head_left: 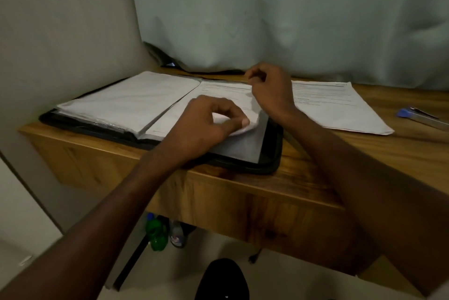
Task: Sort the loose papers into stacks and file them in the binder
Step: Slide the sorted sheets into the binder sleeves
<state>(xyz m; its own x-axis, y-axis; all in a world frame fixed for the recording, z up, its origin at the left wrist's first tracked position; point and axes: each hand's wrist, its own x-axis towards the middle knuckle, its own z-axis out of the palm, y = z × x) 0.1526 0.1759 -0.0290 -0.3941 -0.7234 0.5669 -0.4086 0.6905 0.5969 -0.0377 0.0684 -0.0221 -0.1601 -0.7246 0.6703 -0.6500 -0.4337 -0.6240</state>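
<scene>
Surface: a wooden desk set against a wall and a curtain, carrying everything the filing needs within arm's reach.
Binder: a black zip folder lying open flat at the left of the surface, so that both halves can take sheets; a thick pile of filed pages lies on its left half.
Loose papers: a small stack just right of the binder, apparently waiting its turn.
Top sheet: on the binder's right half, its near right corner curled up, probably being lifted to turn or seat it.
Left hand: grip clamped on that curled corner, thumb and fingers pinching the paper.
Right hand: over the sheet's far edge, fingers curled; whether they pinch the paper I cannot tell.
Pen: blue-capped, near the right edge, untouched.
</scene>
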